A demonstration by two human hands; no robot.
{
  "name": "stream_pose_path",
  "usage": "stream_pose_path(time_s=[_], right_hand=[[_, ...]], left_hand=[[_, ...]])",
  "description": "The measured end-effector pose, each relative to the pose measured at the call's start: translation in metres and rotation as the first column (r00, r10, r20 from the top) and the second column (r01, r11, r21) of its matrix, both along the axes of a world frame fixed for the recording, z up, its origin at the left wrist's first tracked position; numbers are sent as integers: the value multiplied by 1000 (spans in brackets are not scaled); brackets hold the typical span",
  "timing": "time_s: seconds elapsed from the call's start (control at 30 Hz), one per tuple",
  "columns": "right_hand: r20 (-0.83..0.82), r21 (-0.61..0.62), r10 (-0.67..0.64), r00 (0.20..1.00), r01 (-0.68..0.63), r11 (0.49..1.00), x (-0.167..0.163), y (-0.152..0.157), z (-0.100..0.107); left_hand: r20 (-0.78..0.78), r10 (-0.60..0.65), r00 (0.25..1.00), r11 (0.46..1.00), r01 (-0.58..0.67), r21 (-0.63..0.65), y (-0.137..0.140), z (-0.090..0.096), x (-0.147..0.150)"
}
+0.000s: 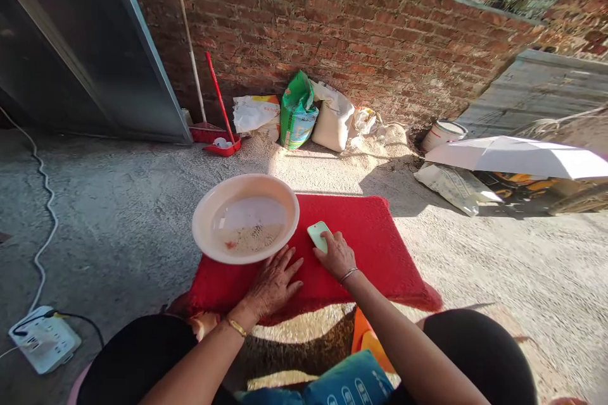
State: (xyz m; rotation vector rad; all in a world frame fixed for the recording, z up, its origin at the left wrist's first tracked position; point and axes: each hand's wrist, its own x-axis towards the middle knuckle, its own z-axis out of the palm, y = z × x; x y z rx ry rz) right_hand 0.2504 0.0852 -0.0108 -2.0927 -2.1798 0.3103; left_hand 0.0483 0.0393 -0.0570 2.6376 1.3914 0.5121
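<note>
Had fingers of the right hand [337, 257] curled snugly round the near end of a pale green block [317, 231] in the head view — on or just over the red cloth [375, 234], couldn't tell which, to the right of the pale basin [201, 228]. Had the left hand [270, 289] palm-down on the same cloth, fingers spread and holding nothing, tips right by the basin. Saw gritty bits [259, 237] in there — plus a green sack [298, 114] and red dustpan [225, 148] back by the brick wall [356, 38].
</note>
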Motion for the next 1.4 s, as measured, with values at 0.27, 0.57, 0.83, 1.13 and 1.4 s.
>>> stream_pose_path(time_s=[0.27,0.57,0.83,1.13,1.4], right_hand=[[123,-22,-222,967,226,974,127,12,6],[80,-22,-582,809,585,811,252,9,13],[-46,19,-77,996,78,997,115,31,0],[-12,-47,-383,924,382,923,205,41,8],[-201,-80,-604,771,602,795,303,-11,-14]], left_hand=[[-35,3,999,1000,-3,11,0,1,2],[-99,-3,995,999,7,36,3,1,1],[-123,9,992,999,-3,48,3,4,-1],[-139,28,990,999,-23,40,3,3,0],[-132,61,989,998,-59,22,4,3,-1]])
